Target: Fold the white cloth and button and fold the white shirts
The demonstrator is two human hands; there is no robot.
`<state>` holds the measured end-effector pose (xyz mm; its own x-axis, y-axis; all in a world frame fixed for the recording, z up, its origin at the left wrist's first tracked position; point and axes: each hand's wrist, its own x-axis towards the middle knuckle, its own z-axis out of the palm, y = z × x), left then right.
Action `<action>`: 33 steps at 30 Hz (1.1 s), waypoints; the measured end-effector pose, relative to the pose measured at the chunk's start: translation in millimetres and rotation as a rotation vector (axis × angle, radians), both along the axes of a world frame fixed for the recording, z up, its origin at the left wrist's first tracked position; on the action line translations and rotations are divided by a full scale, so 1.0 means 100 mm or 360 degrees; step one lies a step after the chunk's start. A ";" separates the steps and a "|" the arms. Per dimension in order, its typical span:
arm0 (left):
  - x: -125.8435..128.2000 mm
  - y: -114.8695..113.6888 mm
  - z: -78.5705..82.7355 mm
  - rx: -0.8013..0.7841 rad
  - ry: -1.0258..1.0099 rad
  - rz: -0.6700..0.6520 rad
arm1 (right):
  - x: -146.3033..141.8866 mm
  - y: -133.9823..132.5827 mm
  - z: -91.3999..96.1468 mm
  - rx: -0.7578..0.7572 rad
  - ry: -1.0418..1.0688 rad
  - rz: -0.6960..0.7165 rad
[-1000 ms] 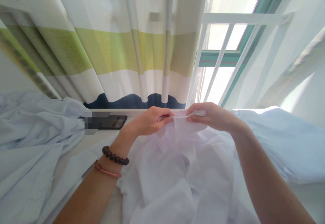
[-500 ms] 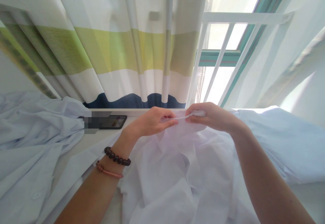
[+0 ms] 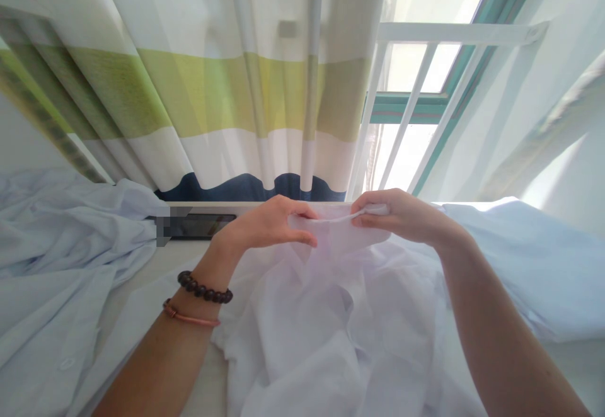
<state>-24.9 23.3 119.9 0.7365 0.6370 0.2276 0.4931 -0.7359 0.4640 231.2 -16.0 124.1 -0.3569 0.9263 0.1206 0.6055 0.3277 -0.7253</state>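
A white garment (image 3: 331, 316) lies crumpled in front of me on a pale surface. My left hand (image 3: 269, 225) pinches its raised top edge between thumb and fingers; the wrist wears a dark bead bracelet and a thin pink band. My right hand (image 3: 397, 215) is closed on the same edge a little to the right. A short stretch of the hem is held taut between the two hands.
Light blue shirts are heaped at the left (image 3: 61, 259) and at the right (image 3: 524, 266). A dark phone (image 3: 203, 225) lies on the ledge below a striped curtain (image 3: 212, 89). White window bars (image 3: 411, 108) stand behind my right hand.
My left hand has slid a little to the left along the edge, so more of the hem is stretched between the hands. The right hand stays put.
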 end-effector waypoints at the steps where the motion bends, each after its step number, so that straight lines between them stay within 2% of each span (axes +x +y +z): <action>1: -0.02 0.01 0.01 -0.0028 0.0017 -0.0014 | 0.00 0.00 0.00 -0.0004 -0.0006 0.0000; 5: -0.04 0.02 0.00 -0.0124 -0.0028 0.0040 | 0.01 0.00 0.01 -0.0035 -0.0048 0.0022; 8: -0.02 0.01 -0.02 -0.0075 -0.0071 0.0095 | 0.02 0.00 0.01 -0.0079 -0.0069 0.0007; 16: 0.04 0.01 -0.06 0.0037 -0.0241 0.0079 | 0.02 -0.01 0.01 -0.0091 -0.0077 -0.0013; 22: 0.06 0.00 -0.10 0.0038 -0.0272 0.0100 | 0.00 -0.01 0.03 -0.0018 -0.0093 0.0009; 25: 0.09 -0.02 -0.09 0.0151 -0.0213 0.0132 | -0.02 -0.01 0.02 0.0040 -0.0120 -0.0017; 28: 0.12 -0.03 -0.08 0.0241 -0.0166 0.0113 | -0.04 0.00 0.00 0.0110 -0.0176 -0.0089; 33: 0.09 0.02 -0.10 0.0237 -0.0143 0.0141 | -0.03 0.05 -0.03 0.0192 -0.0120 -0.0223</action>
<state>-15.5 25.4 109.6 0.6516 0.6527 0.3864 0.5202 -0.7553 0.3985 227.7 -11.3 120.9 -0.2377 0.9481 0.2114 0.7025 0.3181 -0.6366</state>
